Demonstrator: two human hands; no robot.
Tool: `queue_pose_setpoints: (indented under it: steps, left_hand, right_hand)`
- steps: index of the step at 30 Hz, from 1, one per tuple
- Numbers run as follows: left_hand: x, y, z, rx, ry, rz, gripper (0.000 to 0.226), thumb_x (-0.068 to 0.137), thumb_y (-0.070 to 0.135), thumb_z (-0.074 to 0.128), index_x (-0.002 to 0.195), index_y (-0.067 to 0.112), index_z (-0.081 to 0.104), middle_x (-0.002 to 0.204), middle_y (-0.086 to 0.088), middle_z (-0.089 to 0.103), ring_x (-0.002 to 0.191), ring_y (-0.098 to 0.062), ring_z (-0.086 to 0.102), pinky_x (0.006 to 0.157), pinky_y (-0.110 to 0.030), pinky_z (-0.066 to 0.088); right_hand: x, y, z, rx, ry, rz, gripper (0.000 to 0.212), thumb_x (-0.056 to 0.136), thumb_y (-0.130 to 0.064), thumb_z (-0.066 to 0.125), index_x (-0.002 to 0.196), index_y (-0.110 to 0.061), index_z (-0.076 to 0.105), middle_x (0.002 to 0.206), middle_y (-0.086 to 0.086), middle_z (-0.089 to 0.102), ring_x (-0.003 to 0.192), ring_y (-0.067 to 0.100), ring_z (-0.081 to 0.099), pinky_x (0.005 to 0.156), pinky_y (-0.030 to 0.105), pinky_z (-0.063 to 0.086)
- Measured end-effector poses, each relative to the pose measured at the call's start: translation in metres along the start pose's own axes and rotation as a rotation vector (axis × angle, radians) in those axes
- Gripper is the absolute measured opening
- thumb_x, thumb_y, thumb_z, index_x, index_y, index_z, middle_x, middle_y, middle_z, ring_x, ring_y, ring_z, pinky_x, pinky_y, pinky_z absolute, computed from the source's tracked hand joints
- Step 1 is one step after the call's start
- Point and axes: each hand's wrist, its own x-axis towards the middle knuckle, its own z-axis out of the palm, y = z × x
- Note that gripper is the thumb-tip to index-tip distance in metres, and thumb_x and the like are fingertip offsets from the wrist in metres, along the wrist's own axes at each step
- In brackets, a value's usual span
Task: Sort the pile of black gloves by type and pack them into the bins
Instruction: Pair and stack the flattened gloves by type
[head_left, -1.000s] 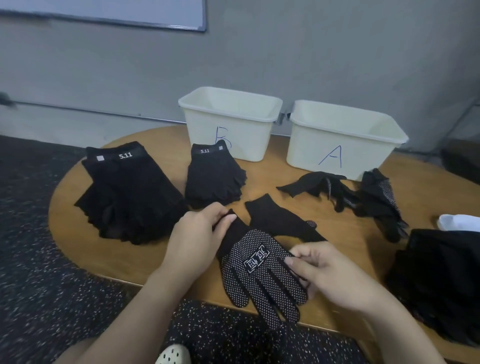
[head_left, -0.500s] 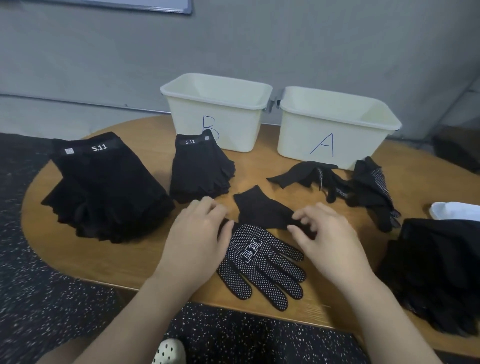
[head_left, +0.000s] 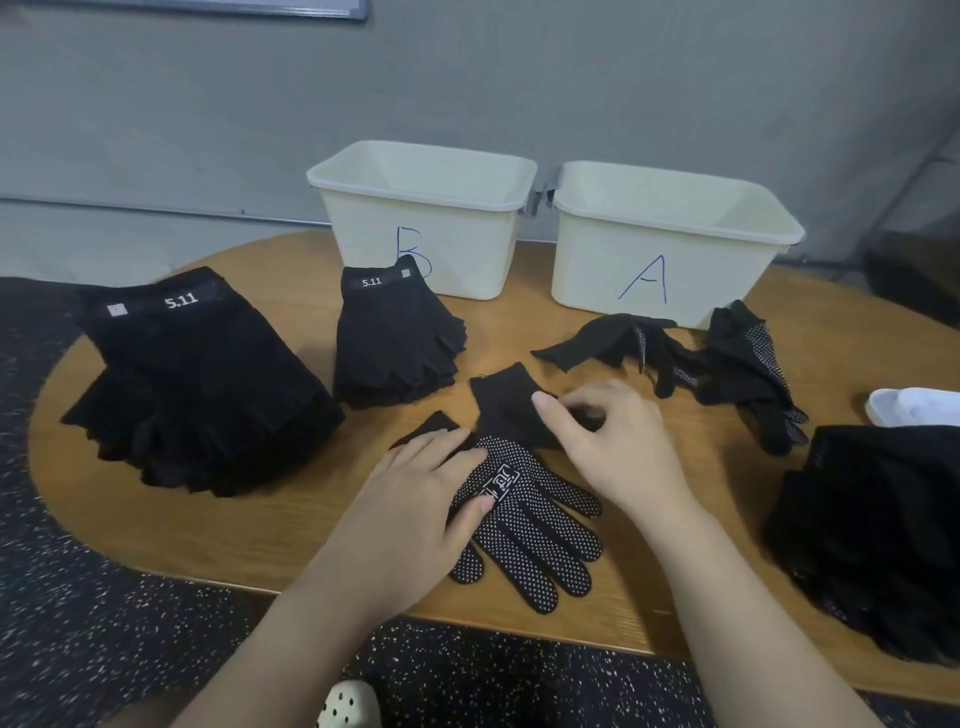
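bare table (head_left: 291, 525) front-left, glove stacks (head_left: 208, 384) flanking, bins (head_left: 426, 218) seemingly open-topped

Bare forearms (head_left: 291, 639), sleeves unseen; perforated pale clog (head_left: 347, 705), apparently.

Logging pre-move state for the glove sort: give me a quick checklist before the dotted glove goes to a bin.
1. Left hand resting flat on the dotted glove: ok.
2. Right hand gripping the plain glove under its fingers: cannot tell, fingertips hidden.
3. Dotted glove lying flat, fingers spread toward the table edge: ok.
4. Bin A and bin B upright, open: ok.
5. Bin contents: cannot tell, only upper inner walls show.
6. Loose gloves in front of bin A not yet packed: not ok.
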Motion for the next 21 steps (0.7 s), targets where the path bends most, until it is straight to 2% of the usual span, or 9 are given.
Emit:
queue_pose_setpoints:
  steps: [2,4,7,9,12,14,17,19,21]
  left_hand:
    - [0.002,-0.002,0.000,-0.004,-0.022,0.007,0.055,0.107,0.050,0.035,0.160,0.036,0.027,0.168,0.017,0.018,0.154,0.000,0.007,0.120,-0.019,-0.003]
    - [0.002,-0.002,-0.001,-0.006,-0.044,0.016,0.055,0.109,0.047,0.034,0.161,0.035,0.023,0.169,0.018,0.013,0.154,0.002,0.001,0.119,-0.017,-0.008]
    - [0.003,-0.003,0.000,-0.016,-0.057,0.036,0.054,0.110,0.043,0.032,0.162,0.035,0.021,0.170,0.017,0.009,0.153,0.005,-0.004,0.120,-0.016,-0.012]
    - [0.003,-0.004,0.000,-0.022,-0.059,0.048,0.054,0.110,0.042,0.033,0.162,0.035,0.022,0.170,0.017,0.010,0.153,0.006,-0.004,0.120,-0.015,-0.012]
    - [0.007,-0.008,0.002,-0.031,-0.061,0.060,0.053,0.110,0.041,0.034,0.161,0.034,0.023,0.170,0.016,0.011,0.153,0.006,-0.003,0.119,-0.014,-0.013]
    - [0.011,-0.010,0.004,-0.036,-0.048,0.073,0.052,0.110,0.040,0.034,0.161,0.033,0.025,0.170,0.015,0.012,0.153,0.005,-0.001,0.119,-0.013,-0.014]
    - [0.020,-0.013,0.006,-0.037,-0.022,0.089,0.052,0.111,0.040,0.033,0.161,0.031,0.027,0.170,0.012,0.016,0.155,0.001,0.002,0.120,-0.015,-0.012]
    - [0.025,-0.014,0.007,-0.018,-0.023,0.095,0.053,0.111,0.043,0.031,0.161,0.029,0.029,0.170,0.010,0.017,0.156,-0.001,0.003,0.121,-0.017,-0.011]
    - [0.029,-0.011,0.006,-0.026,0.009,0.083,0.053,0.110,0.045,0.028,0.160,0.027,0.033,0.169,0.008,0.022,0.156,-0.003,0.008,0.124,-0.020,-0.007]
  right_hand:
    - [0.005,-0.002,0.003,-0.139,0.021,0.045,0.053,0.087,-0.069,0.059,0.110,-0.024,0.073,0.111,-0.004,0.069,0.108,0.019,0.063,0.092,0.042,0.053]
    - [0.010,-0.005,0.010,-0.240,0.022,0.076,0.054,0.087,-0.066,0.064,0.111,-0.017,0.070,0.109,0.001,0.067,0.108,0.025,0.062,0.094,0.045,0.051]
    - [0.019,-0.011,0.015,-0.235,-0.006,0.142,0.050,0.086,-0.061,0.070,0.111,-0.018,0.071,0.111,0.001,0.070,0.110,0.026,0.062,0.099,0.046,0.048]
    - [0.024,-0.014,0.017,-0.186,-0.013,0.156,0.037,0.088,-0.052,0.073,0.108,-0.020,0.073,0.111,-0.001,0.070,0.112,0.024,0.063,0.103,0.046,0.046]
    - [0.023,-0.018,0.016,-0.138,0.044,0.112,0.015,0.093,-0.036,0.073,0.096,-0.024,0.065,0.095,-0.007,0.063,0.106,0.023,0.064,0.102,0.045,0.046]
    - [0.024,-0.018,0.011,-0.034,0.117,0.061,0.015,0.095,-0.030,0.071,0.091,-0.023,0.058,0.086,-0.010,0.059,0.098,0.023,0.064,0.091,0.039,0.049]
    - [0.023,-0.021,-0.008,0.204,0.197,-0.002,0.018,0.094,-0.020,0.071,0.087,-0.019,0.055,0.083,-0.012,0.061,0.086,0.010,0.062,0.074,0.022,0.043]
    - [0.018,-0.025,-0.024,0.387,0.204,0.000,0.021,0.094,-0.016,0.071,0.085,-0.016,0.052,0.071,-0.012,0.058,0.067,0.004,0.057,0.062,0.015,0.039]
    - [0.006,-0.033,-0.043,0.583,0.144,-0.001,0.020,0.097,-0.013,0.068,0.088,-0.009,0.051,0.059,-0.012,0.052,0.053,0.006,0.045,0.051,0.014,0.035]
